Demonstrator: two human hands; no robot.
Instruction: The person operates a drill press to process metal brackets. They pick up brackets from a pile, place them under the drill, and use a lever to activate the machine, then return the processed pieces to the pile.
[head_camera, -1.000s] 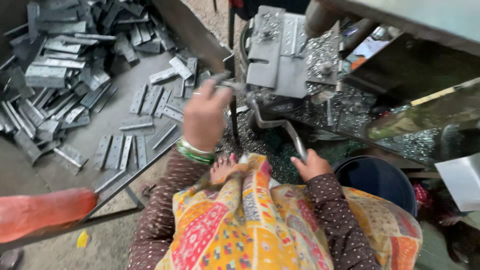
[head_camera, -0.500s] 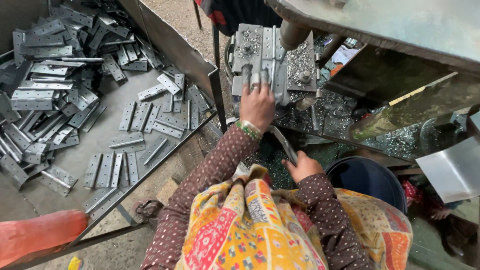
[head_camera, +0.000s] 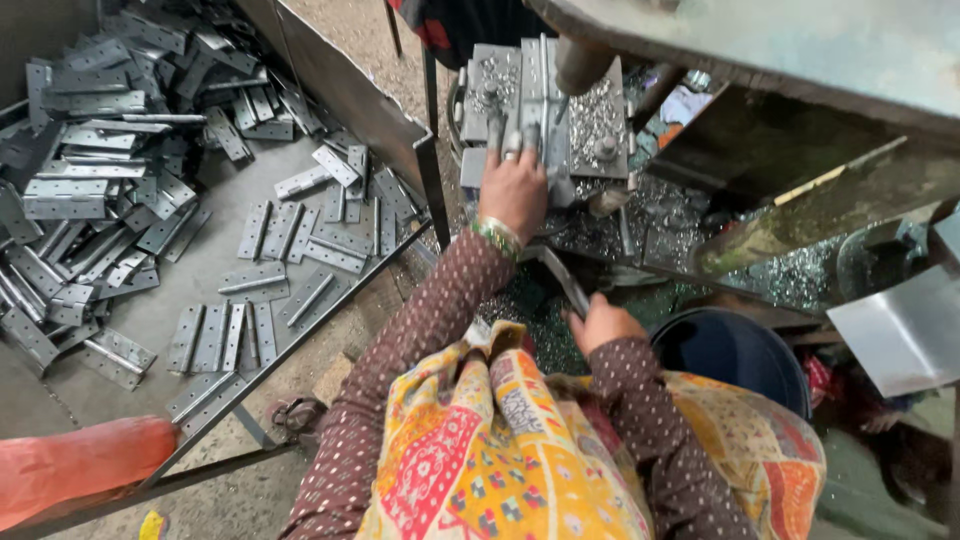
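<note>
My left hand (head_camera: 514, 188), with green bangles at the wrist, reaches up to the grey metal fixture (head_camera: 540, 105) of the press machine and presses a grey metal hinge piece (head_camera: 522, 140) against it under the round ram (head_camera: 580, 65). My right hand (head_camera: 600, 322) rests lower down and grips the bent metal lever handle (head_camera: 560, 275) that runs up toward the machine. Metal chips cover the fixture and the bed around it.
A low metal tray (head_camera: 420, 170) on the left holds several flat grey hinges (head_camera: 300, 240), piled thicker at the far left. A dark blue bucket (head_camera: 735, 355) stands right of my lap. An orange object (head_camera: 70, 465) lies bottom left. A sheet-metal guard (head_camera: 905, 335) sits at right.
My left hand came from the hinge tray with a piece and moved right and up onto the machine fixture. My right hand stayed on the lever.
</note>
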